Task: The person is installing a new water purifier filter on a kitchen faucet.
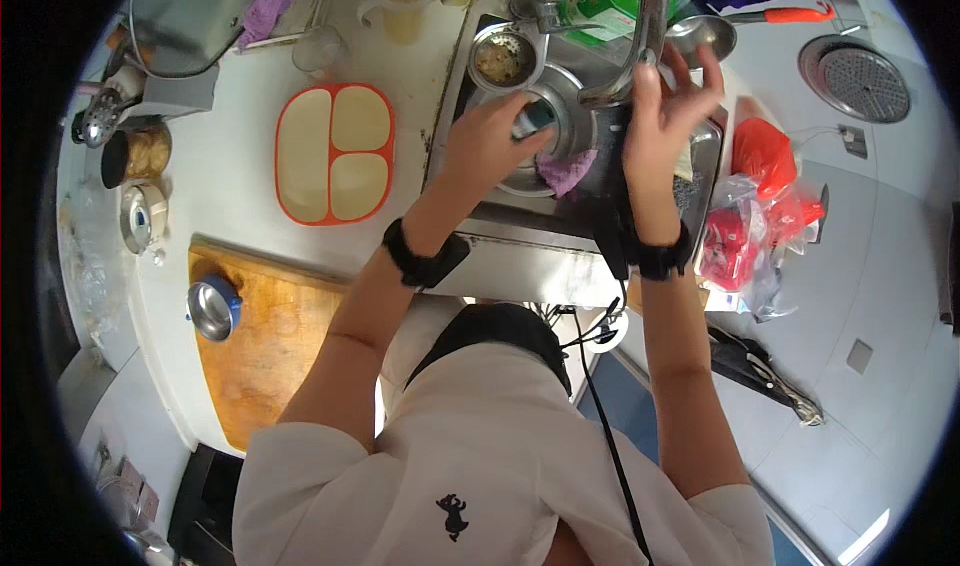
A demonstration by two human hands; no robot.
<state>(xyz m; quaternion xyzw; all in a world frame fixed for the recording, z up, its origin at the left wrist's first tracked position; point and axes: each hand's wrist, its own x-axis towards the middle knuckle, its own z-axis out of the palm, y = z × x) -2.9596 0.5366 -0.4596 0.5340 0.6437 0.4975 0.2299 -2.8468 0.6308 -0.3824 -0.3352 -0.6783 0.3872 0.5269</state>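
Observation:
Over the metal sink [500,211], my left hand [485,151] curls its thumb and fingers around a small round container [535,119] with a dark, shiny middle; its exact kind is unclear. Beneath it sits a round steel basin [578,116], with a purple cloth [567,172] hanging at its near side. My right hand [665,116] is raised with fingers apart, just right of the curved faucet spout [652,26], and holds nothing visible. A steel strainer cup [503,59] with food scraps stands at the sink's far left corner. Black bands circle both wrists.
Left of the sink lies a red-rimmed divided plate [393,156]. A wooden cutting board [265,366] bears a blue metal bowl [213,309]. Behind the sink are a green detergent bottle [612,6] and a steel ladle [703,38]. Red plastic bags [765,156] hang at right.

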